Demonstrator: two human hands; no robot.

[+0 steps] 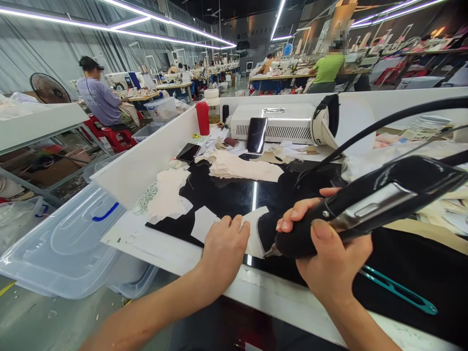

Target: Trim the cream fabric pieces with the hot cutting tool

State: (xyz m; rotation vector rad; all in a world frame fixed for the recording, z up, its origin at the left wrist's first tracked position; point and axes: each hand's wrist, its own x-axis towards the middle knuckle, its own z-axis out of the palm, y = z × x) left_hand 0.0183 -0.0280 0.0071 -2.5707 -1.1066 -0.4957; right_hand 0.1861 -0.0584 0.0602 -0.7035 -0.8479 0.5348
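A thin white cut piece [258, 226], probably fabric, lies on a glossy black work surface [234, 195]. My left hand [225, 251] is closed, its fingers bent down and holding this piece against the surface; the fingertips are hidden. Wrapped round a thick black corded handheld tool [365, 207] with a silver side lever, my right hand [329, 248] keeps it tilted. The tool's narrow metal tip [272, 251] meets the piece's lower right edge. Another white part [204, 223] shows left of my left hand; whether the two are joined I cannot tell.
Cream stacks of cut pieces [243, 165] lie behind. A teal slotted tool [400, 287] rests right. A phone [257, 135] leans on a white vented machine [272, 122], near a red cup [202, 118]. The tool's cable [383, 119] arcs right. Clear bins [73, 239] stand left.
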